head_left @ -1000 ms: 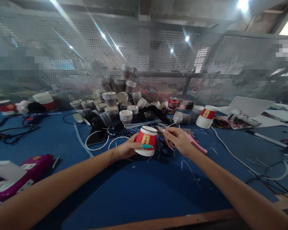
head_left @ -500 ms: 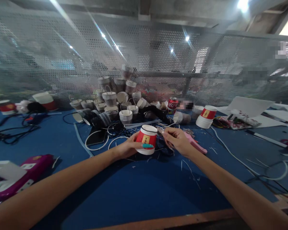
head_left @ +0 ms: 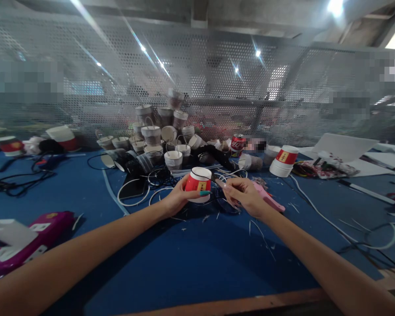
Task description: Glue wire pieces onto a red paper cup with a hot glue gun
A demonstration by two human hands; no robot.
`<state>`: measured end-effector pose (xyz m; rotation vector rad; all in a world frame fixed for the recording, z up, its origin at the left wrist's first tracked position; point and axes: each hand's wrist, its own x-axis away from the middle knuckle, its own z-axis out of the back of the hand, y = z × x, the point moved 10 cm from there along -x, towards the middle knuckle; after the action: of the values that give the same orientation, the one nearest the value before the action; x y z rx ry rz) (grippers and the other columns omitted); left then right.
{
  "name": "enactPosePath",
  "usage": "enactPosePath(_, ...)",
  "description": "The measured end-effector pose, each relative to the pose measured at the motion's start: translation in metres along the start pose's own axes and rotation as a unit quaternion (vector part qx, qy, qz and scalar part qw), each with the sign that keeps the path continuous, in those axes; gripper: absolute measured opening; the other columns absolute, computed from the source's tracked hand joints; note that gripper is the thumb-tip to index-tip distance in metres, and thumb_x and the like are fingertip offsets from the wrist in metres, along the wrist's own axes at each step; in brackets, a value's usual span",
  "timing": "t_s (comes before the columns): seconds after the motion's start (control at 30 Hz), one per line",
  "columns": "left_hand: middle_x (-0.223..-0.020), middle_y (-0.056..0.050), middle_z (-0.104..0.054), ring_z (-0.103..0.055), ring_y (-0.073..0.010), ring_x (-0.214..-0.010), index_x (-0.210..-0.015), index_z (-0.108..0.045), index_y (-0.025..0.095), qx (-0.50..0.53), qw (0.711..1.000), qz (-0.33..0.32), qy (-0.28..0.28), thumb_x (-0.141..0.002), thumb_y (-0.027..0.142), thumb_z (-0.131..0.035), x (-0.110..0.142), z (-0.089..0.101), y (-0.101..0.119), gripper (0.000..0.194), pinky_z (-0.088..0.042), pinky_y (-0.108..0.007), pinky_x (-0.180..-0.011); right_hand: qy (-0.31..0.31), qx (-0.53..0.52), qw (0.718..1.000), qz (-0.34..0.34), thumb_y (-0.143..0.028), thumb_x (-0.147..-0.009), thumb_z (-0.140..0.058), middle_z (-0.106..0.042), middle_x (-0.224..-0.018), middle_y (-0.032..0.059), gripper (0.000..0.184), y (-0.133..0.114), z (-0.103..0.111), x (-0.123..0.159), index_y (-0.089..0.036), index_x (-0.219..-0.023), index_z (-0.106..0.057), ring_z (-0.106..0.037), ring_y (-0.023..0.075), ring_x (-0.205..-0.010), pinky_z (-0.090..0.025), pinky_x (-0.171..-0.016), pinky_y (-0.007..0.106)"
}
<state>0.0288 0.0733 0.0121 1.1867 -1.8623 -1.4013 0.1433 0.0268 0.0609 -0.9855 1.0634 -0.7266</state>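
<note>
My left hand (head_left: 177,196) is closed round a red-and-white paper cup (head_left: 197,186) with a yellow label. The cup stands narrow end up, a little above the blue table. A thin black cord (head_left: 199,176) loops over its upper part and runs right toward my right hand (head_left: 242,193). Those fingers are pinched on the cord's end beside the cup; a small dark piece shows at the fingertips, too small to make out. Under and behind my right hand lie dark tangled cords and a pink-handled tool (head_left: 268,197).
Behind stands a pile of whitish cups (head_left: 150,135) with wire handles. To the right are a stack of cups (head_left: 283,161) and a red drink can (head_left: 237,144). White cords (head_left: 316,210) and clippings litter the table (head_left: 184,272). A purple device (head_left: 49,224) lies front left.
My left hand and the cup have shifted slightly up and left, and the cup has turned a little. My right hand keeps its pinch, nearly in the same place.
</note>
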Motion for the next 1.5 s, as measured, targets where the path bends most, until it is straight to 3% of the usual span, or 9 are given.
enactPosePath(0.17,-0.089,-0.004,-0.065,-0.060,-0.0170,-0.080,-0.098,-0.056,0.016,-0.005,1.000,-0.015,0.014,-0.051,0.009,-0.074,-0.001,0.003,0.003,0.050,-0.045,-0.031,-0.076,0.013,0.011,1.000,-0.003,-0.045,-0.078,-0.056,-0.041,-0.040,-0.0063,0.042,0.001,0.003,-0.001,-0.018,-0.049,-0.043,-0.034,0.0034,-0.034,-0.025,-0.035,0.019)
enactPosePath(0.4,-0.088,-0.004,-0.067,-0.062,-0.0173,-0.078,-0.101,-0.056,0.015,0.021,0.999,0.001,-0.048,-0.050,0.009,-0.074,0.001,-0.007,-0.002,0.054,-0.047,-0.031,-0.075,0.054,0.033,0.998,0.010,-0.042,-0.081,-0.054,-0.041,-0.039,-0.0065,0.041,0.003,0.015,-0.003,-0.017,-0.049,-0.044,-0.033,0.0031,-0.032,-0.025,-0.034,0.019)
enactPosePath(0.87,-0.092,-0.005,-0.067,-0.062,-0.0153,-0.081,-0.103,-0.058,0.016,0.024,0.993,-0.007,-0.115,-0.055,0.006,-0.072,0.005,-0.022,0.000,0.052,-0.048,-0.027,-0.076,0.080,0.058,0.995,0.008,-0.044,-0.079,-0.055,-0.042,-0.043,-0.0063,0.040,0.005,0.020,-0.003,-0.017,-0.052,-0.045,-0.034,0.0034,-0.034,-0.026,-0.034,0.018)
enactPosePath(1.5,-0.102,-0.008,-0.065,-0.062,-0.0208,-0.090,-0.113,-0.053,0.018,0.025,0.990,0.011,-0.137,-0.054,0.004,-0.072,0.007,-0.026,-0.005,0.063,-0.047,-0.031,-0.079,0.103,0.055,0.993,-0.011,-0.051,-0.074,-0.058,-0.041,-0.044,-0.0068,0.038,0.005,0.021,-0.004,-0.018,-0.058,-0.045,-0.032,0.0044,-0.035,-0.024,-0.035,0.019)
